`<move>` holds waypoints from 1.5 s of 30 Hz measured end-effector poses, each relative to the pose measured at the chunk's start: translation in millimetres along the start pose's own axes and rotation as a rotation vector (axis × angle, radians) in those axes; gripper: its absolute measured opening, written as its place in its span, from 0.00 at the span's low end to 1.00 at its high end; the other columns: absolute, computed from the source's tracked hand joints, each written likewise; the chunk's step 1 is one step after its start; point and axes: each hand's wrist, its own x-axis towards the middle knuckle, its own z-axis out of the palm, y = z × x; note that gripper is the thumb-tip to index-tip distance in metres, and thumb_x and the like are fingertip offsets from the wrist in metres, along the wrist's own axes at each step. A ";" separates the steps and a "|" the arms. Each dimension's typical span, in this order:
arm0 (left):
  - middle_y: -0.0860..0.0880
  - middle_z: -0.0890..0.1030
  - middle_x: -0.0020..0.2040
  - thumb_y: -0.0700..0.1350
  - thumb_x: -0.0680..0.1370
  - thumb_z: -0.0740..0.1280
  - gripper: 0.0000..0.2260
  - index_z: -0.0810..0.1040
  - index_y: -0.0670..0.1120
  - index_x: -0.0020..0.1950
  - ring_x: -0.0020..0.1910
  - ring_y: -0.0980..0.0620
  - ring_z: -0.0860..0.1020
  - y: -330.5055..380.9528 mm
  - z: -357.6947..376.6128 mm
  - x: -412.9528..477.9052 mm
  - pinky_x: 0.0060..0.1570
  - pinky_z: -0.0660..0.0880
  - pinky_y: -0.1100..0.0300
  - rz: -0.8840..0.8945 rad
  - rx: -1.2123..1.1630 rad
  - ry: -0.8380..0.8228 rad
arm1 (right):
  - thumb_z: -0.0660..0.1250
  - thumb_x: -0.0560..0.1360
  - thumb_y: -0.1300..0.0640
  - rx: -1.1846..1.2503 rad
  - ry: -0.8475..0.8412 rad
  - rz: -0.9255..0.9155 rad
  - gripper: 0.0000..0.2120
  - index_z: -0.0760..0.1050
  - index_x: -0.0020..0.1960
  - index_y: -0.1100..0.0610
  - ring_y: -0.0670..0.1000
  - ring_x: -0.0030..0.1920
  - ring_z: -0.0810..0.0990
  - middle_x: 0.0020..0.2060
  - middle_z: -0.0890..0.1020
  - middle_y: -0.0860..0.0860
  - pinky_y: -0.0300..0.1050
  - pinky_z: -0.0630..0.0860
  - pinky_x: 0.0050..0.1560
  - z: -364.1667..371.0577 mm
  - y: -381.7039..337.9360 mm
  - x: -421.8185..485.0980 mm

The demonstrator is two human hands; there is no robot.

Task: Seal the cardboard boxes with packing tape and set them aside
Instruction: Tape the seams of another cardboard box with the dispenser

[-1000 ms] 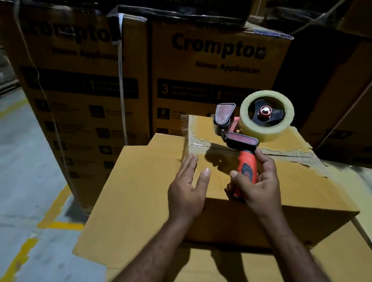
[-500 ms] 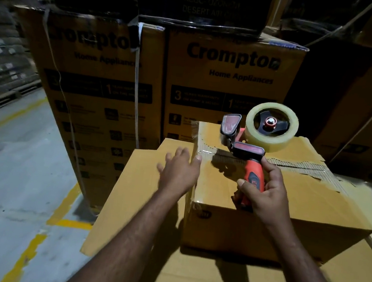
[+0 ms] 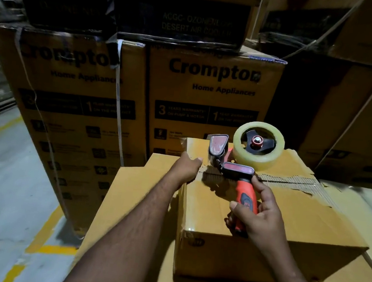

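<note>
Dim warehouse, stacked cartons (image 3: 211,97); box (image 3: 287,223) on flat cardboard (image 3: 130,204), seam torn; right hand (image 3: 262,218) grips tape dispenser (image 3: 237,170); left hand (image 3: 185,167) on box edge, grip unclear

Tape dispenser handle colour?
Red handle with a black inset, held in the right hand; head view.
</note>
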 end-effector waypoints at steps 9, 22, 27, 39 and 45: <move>0.42 0.55 0.82 0.53 0.85 0.57 0.27 0.57 0.42 0.81 0.80 0.40 0.55 8.3 -12.6 15.6 0.76 0.51 0.37 0.222 0.558 0.460 | 0.69 0.76 0.55 0.051 -0.024 -0.006 0.24 0.69 0.67 0.36 0.55 0.35 0.82 0.48 0.78 0.62 0.56 0.83 0.40 14.4 -1.7 4.8; 0.42 0.79 0.65 0.56 0.86 0.51 0.24 0.76 0.40 0.67 0.62 0.43 0.76 12.7 -37.2 53.8 0.59 0.70 0.51 0.024 0.071 -0.123 | 0.68 0.72 0.49 0.087 0.014 0.020 0.24 0.70 0.67 0.40 0.59 0.36 0.82 0.45 0.79 0.65 0.60 0.83 0.41 10.5 -3.7 2.5; 0.43 0.69 0.76 0.51 0.86 0.58 0.21 0.68 0.45 0.77 0.73 0.42 0.69 -18.2 -59.7 78.4 0.71 0.67 0.44 0.077 0.023 0.170 | 0.69 0.72 0.48 0.064 0.017 0.038 0.24 0.70 0.67 0.38 0.60 0.37 0.83 0.46 0.79 0.64 0.59 0.83 0.42 10.7 -0.3 2.1; 0.50 0.79 0.67 0.34 0.80 0.67 0.21 0.77 0.51 0.70 0.60 0.55 0.78 -11.8 -43.5 106.4 0.41 0.75 0.70 0.388 0.148 0.253 | 0.70 0.71 0.51 0.129 0.055 0.085 0.23 0.73 0.64 0.37 0.59 0.34 0.81 0.44 0.79 0.66 0.59 0.82 0.39 10.5 0.6 4.2; 0.50 0.85 0.54 0.37 0.79 0.69 0.12 0.84 0.47 0.60 0.50 0.51 0.82 -14.5 -34.8 96.0 0.47 0.82 0.55 0.497 0.263 0.425 | 0.70 0.72 0.51 0.117 0.061 0.051 0.22 0.73 0.64 0.36 0.59 0.34 0.81 0.46 0.78 0.67 0.55 0.82 0.37 13.1 0.5 4.0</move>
